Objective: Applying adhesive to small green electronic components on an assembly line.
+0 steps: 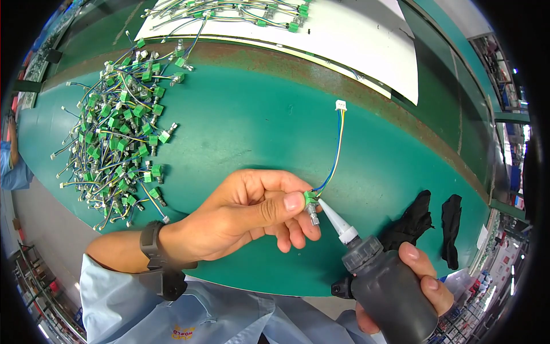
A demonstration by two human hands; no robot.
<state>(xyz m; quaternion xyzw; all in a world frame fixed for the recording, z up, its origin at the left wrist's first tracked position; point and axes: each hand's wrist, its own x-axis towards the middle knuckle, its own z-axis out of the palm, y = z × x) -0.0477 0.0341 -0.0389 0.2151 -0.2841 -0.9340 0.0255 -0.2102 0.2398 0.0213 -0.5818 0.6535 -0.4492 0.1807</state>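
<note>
Between the thumb and fingers of my left hand point(252, 212) is a small green potentiometer point(311, 198) with a metal shaft pointing down toward me. Its blue, yellow and white wires point(335, 155) curve away to a white plug point(341, 105) lying on the green table. My right hand point(427, 278) is wrapped round a dark squeeze bottle point(392, 298), held tilted. The bottle's white cone nozzle point(335, 221) reaches up to the potentiometer's wire side; whether the tip touches it, I cannot tell. Part of the right hand is hidden behind the bottle.
A big heap of wired green potentiometers point(123, 132) covers the table's left side. More lie in rows on a white board point(355, 46) at the back, behind a raised brown edge point(258, 60). Two black cloth pieces point(451, 229) rest at right. Another person's sleeve point(15, 169) shows at far left.
</note>
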